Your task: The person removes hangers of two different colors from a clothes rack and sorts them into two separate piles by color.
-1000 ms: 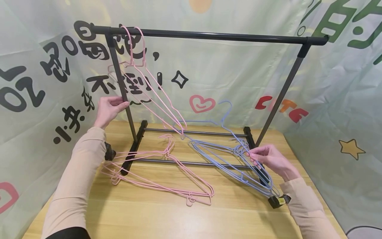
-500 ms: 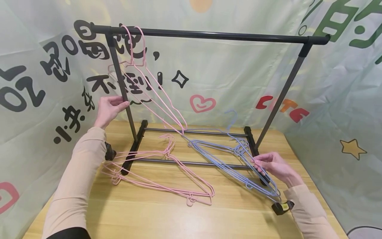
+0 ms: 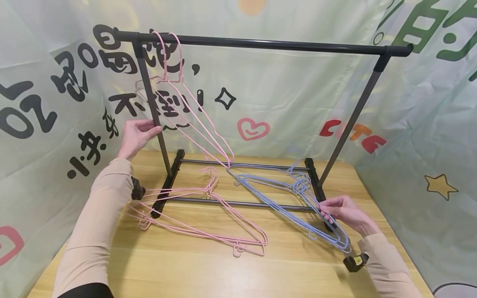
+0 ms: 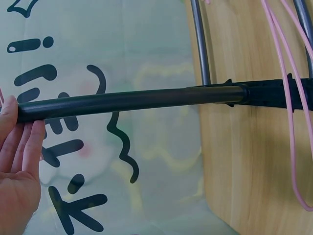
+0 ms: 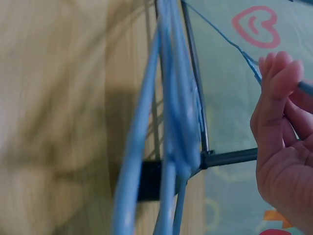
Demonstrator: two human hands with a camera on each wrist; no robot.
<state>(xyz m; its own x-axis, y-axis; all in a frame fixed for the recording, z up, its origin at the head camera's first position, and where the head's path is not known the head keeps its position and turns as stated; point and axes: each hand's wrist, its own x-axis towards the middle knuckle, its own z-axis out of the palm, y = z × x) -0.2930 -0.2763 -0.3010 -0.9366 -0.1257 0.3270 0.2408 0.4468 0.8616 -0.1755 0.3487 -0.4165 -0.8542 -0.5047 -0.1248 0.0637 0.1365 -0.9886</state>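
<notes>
My left hand (image 3: 138, 134) holds the left post (image 3: 147, 85) of a black garment rack between thumb and fingers. The left wrist view shows the thumb above the post (image 4: 122, 102) and the fingers below. My right hand (image 3: 346, 211) pinches the sloping arm of a blue clothes hanger (image 5: 306, 88), low over several other blue hangers (image 3: 298, 188) at the rack's right base. Its hook points up and back, blurred in the head view. Two pink hangers (image 3: 181, 58) hang at the left end of the top rail (image 3: 279, 44). Several more pink hangers (image 3: 208, 190) lie at front left.
The rack's black feet (image 3: 164, 190) and lower crossbars (image 3: 242, 203) stand on a wooden table (image 3: 223, 277). Printed cloth (image 3: 290, 91) encloses the back and sides. Each wrist wears a small black camera (image 3: 355, 262).
My right hand has moved down and slightly right, lowering the blue hanger toward the other blue ones; its hook has dropped too. The left hand stays on the post.
</notes>
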